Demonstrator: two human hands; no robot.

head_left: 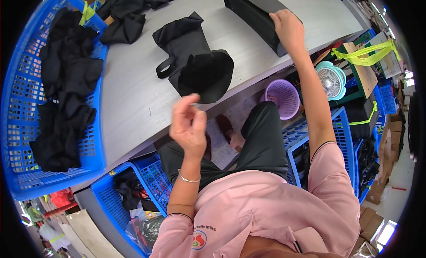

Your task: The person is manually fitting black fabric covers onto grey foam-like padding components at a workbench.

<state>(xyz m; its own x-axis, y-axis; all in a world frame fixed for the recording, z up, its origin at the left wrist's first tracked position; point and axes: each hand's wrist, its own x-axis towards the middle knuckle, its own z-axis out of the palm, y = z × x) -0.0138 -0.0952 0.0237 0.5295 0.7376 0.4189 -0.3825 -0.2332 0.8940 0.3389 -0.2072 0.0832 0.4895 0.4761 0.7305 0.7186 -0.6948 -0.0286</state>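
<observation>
My right hand [289,32] is at the stack of thin black panels [253,23] at the table's far right, its fingertips closed on the edge of the top one. My left hand [188,127] hovers near the table's front edge, fingers loosely bent and thumb apart, holding nothing. Just beyond it lies a black fabric piece [195,63], crumpled at its far end, with a small strap loop at its left and a rounded, open-looking near end. A bracelet circles my left wrist.
A blue basket [100,138] of black fabric pieces [66,89] stands along the table's [133,98] left side. More black pieces [124,29] lie at the far left. Below the right edge are a purple bin [284,98], a turquoise fan [329,80] and blue crates [344,125].
</observation>
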